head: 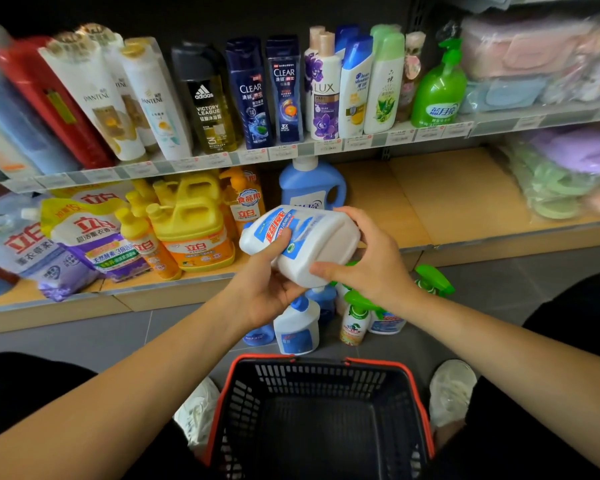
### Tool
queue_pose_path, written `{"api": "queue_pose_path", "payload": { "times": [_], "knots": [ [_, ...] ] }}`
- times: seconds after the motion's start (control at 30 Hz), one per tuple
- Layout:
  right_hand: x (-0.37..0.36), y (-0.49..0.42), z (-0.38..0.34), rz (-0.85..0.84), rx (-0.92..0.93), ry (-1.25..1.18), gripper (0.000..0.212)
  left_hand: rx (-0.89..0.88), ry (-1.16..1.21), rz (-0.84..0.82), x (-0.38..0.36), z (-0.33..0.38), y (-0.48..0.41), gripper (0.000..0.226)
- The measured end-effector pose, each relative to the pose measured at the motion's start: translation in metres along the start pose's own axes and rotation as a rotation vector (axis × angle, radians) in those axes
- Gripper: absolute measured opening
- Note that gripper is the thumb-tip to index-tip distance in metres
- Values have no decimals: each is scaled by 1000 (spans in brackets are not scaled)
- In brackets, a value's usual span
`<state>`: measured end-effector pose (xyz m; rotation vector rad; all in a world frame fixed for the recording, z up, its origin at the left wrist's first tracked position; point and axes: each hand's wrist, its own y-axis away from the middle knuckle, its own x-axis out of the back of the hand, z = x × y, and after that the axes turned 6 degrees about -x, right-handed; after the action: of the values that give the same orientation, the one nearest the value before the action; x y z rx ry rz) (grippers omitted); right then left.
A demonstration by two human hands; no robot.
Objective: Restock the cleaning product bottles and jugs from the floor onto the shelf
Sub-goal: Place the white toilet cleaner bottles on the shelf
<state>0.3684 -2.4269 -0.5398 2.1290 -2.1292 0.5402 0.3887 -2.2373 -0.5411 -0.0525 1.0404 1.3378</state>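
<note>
Status: white bottle (pixel 326 237) is held off the floor (pixel 499 292) between both hands, lying on its side. Left hand (pixel 267 296) is cupped under the near-left end, thumb laid across the label. Right hand (pixel 371 261) is wrapped over the far-right end, fingers on top, thumb underneath. Long axis runs roughly left-right across the hands and is tilted, so the bottle is not upright. Which end carries the cap cannot be told.

Key relation: a bare stretch of the lower shelf (pixel 430 202) lies beyond the hands and off to the right. It is just beside the blue jug (pixel 312 185), which stands straight ahead of the hands on that shelf. Right hand is the nearer one to that gap.

Judgement: the bottle needs to be turned upright, then pushed forward and right. Shelf space to the left is taken by yellow jugs (pixel 191 223). More bottles (pixel 297 327) are left on the floor directly below the hands. Basket (pixel 319 362) sits nearer than the hands.
</note>
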Motion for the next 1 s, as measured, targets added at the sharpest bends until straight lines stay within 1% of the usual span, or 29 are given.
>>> {"api": "queue_pose_path", "payload": {
  "times": [0.13,0.2,0.27,0.33,0.37,0.43,0.5,0.53,0.63,0.7,0.77,0.9,1.0],
  "knots": [
    [8,-9,4,-4,-18,-149,47,3,2,30,1,-1,-2,60],
    [13,-12,7,-21,-12,-188,37,-8,2,28,1,-1,-3,61],
    [17,-14,12,-27,-1,-191,32,-58,-11,31,2,-2,-5,60],
    [14,-12,19,-28,-56,-234,32,-150,-45,54,1,-6,-7,57],
    [11,-11,22,-26,-138,-309,35,-202,-66,63,1,-8,-9,53],
    [6,-9,25,-48,-375,-527,36,-304,-126,81,0,-12,-10,45],
    [5,-8,22,-108,-593,-702,30,-389,-199,117,3,-13,-12,37],
    [6,-8,19,-142,-687,-778,30,-428,-232,131,4,-12,-13,35],
    [11,-12,12,-242,-894,-937,46,-554,-336,131,8,-9,-16,38],
    [13,-15,11,-306,-951,-975,55,-626,-405,110,8,-8,-17,43],
    [15,-16,15,-334,-979,-976,58,-668,-464,97,9,-8,-19,47],
    [20,-18,26,-323,-1041,-910,54,-704,-571,71,13,-9,-23,54],
    [26,-20,35,-262,-1077,-816,46,-748,-658,46,15,-8,-25,60]
  ]
}}
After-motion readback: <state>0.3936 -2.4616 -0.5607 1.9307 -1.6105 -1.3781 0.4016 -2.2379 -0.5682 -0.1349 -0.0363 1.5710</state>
